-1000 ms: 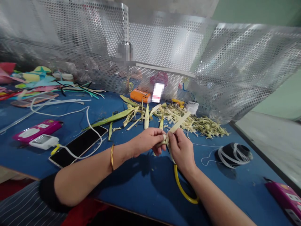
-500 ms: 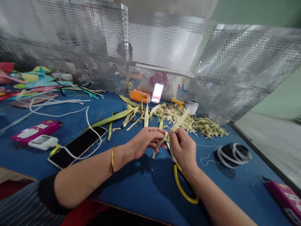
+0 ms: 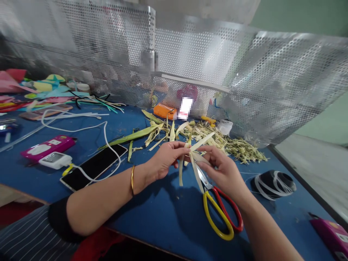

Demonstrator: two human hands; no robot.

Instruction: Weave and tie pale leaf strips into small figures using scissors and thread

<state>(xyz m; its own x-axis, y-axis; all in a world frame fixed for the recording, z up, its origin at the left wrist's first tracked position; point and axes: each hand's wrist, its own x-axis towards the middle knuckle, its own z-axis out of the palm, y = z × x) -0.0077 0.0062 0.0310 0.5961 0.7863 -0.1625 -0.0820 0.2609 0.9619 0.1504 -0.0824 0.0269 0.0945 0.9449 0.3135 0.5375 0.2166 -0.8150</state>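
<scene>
My left hand (image 3: 166, 159) pinches a bunch of pale palm-leaf strips (image 3: 190, 159) above the blue table (image 3: 163, 217). My right hand (image 3: 223, 170) meets it from the right, fingers closed on the same strips. Two loose ends hang down from the pinch and one points up to the right. Scissors (image 3: 220, 210) with one yellow and one red handle lie on the table just under my right wrist.
A heap of leaf strips and trimmings (image 3: 225, 141) lies behind my hands. A phone (image 3: 94, 166) on a white cable, a pink device (image 3: 46, 146) and a white charger (image 3: 54, 159) sit at left. A black spool (image 3: 273, 183) rests at right. A perforated metal screen (image 3: 190, 61) walls the back.
My hands have lifted slightly and drawn apart. The strips now hang in two loose ends instead of being bunched. The scissors under my right wrist are now uncovered.
</scene>
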